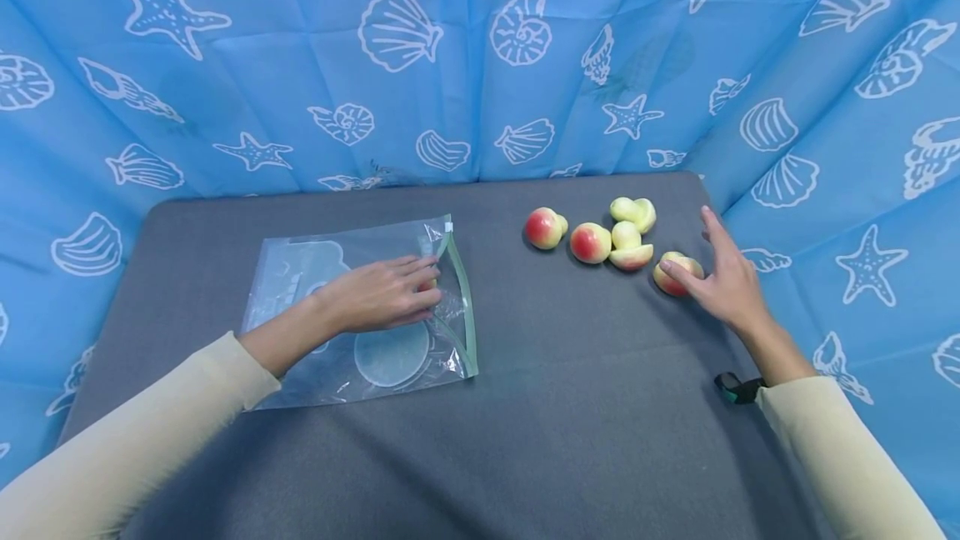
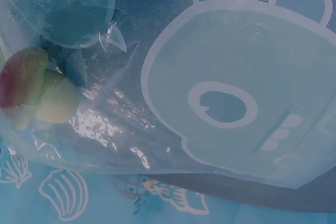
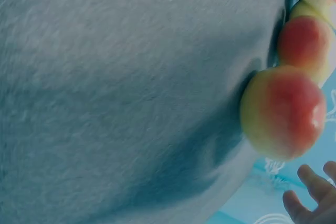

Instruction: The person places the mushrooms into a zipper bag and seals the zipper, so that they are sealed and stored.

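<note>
On the left of the worktop (image 1: pixel 570 423) lies the clear bag (image 1: pixel 393 357), its mouth turned to the right. The left hand (image 1: pixel 386 294) is over it, with a fruit (image 2: pixel 23 85) seen through the bag near the fingers; whether they grip it, I cannot tell. It seems wise to handle this thin bag gently, so that its mouth does not fold.

Farther right are two red fruits (image 1: pixel 590 242), then pale pieces (image 1: pixel 633 211). Last is a peach (image 1: pixel 686 262) at the right hand (image 1: pixel 720 282), whose fingers are spread and empty. For a firm hold, these should surround both sides before lifting.
</note>
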`<state>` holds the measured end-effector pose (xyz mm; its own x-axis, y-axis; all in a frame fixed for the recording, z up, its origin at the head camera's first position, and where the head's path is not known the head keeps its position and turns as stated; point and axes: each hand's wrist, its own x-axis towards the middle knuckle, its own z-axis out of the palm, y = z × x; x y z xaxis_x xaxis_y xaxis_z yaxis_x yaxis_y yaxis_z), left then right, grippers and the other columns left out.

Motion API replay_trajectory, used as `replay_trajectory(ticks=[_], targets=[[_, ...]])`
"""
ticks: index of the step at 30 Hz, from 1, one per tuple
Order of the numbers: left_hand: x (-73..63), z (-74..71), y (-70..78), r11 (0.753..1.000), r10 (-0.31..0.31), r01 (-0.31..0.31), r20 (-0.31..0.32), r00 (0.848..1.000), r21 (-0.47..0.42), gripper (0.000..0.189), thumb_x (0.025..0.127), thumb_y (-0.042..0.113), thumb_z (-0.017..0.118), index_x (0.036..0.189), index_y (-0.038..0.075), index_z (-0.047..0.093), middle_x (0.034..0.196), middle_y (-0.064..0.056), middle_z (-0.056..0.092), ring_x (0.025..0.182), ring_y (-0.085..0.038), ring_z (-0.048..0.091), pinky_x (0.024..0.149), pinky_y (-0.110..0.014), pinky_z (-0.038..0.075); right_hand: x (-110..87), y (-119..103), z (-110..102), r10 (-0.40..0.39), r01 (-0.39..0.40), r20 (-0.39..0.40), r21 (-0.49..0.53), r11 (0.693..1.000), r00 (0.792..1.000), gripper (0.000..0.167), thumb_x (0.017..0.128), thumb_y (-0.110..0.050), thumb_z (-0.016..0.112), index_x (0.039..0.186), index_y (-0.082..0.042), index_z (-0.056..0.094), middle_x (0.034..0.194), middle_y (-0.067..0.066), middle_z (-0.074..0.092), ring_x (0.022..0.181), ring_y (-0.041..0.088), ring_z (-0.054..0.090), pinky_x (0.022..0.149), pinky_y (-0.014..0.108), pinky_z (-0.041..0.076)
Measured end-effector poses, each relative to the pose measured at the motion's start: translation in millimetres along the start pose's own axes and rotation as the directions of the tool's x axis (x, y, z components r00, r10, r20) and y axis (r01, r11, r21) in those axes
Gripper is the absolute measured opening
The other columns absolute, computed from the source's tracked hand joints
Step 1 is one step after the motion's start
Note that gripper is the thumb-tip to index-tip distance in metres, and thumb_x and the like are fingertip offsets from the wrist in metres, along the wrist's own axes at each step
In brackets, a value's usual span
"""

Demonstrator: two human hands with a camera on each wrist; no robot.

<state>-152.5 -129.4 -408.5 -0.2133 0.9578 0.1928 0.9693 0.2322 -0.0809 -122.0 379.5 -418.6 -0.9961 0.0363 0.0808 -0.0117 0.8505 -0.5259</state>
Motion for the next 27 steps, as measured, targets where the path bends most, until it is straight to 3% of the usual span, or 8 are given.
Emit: replay_trajectory(ticks=[8,15,27], targets=[[-0.3,1.1,0.3,1.0,0.012,-0.012,-0.01,1.0,0.021,0.017,0.097,0.025,0.063,0.103,0.009,0.06,0.111,-0.018,0.066,0.12,-0.041,0.059,0.102,-0.046,0.051,-0.4,16.3,-1.6,0.006,-0.014,0.127,0.062,0.998,0.992,0.103,0.088,-0.04,0.074,0.16,-0.029,0.001,0.164,0.019,0.015,0.142,0.05,0.026,0.105,0.076,0.025],[-0.2,1.0,0.0,1.0,0.014,-0.014,-0.009,1.0,0.025,0.016,0.096,0.024,0.064,0.102,0.009,0.06,0.112,-0.019,0.066,0.12,-0.042,0.059,0.101,-0.047,0.052,-0.7,19.7,-3.2,0.033,-0.061,0.219,0.12,0.991,0.975,0.109,0.086,-0.037,0.078,0.159,-0.034,-0.003,0.166,0.014,0.01,0.146,0.048,0.021,0.105,0.076,0.024],[-0.4,4.7,-1.3,1.0,0.015,-0.015,-0.011,1.0,0.017,0.018,0.097,0.025,0.063,0.103,0.009,0.06,0.113,-0.019,0.066,0.121,-0.043,0.058,0.102,-0.048,0.051,-1.5,29.2,0.4,0.056,-0.099,0.266,0.152,0.983,0.962,0.108,0.087,-0.036,0.077,0.16,-0.026,-0.001,0.161,0.025,0.02,0.142,0.052,0.026,0.109,0.072,0.026]])
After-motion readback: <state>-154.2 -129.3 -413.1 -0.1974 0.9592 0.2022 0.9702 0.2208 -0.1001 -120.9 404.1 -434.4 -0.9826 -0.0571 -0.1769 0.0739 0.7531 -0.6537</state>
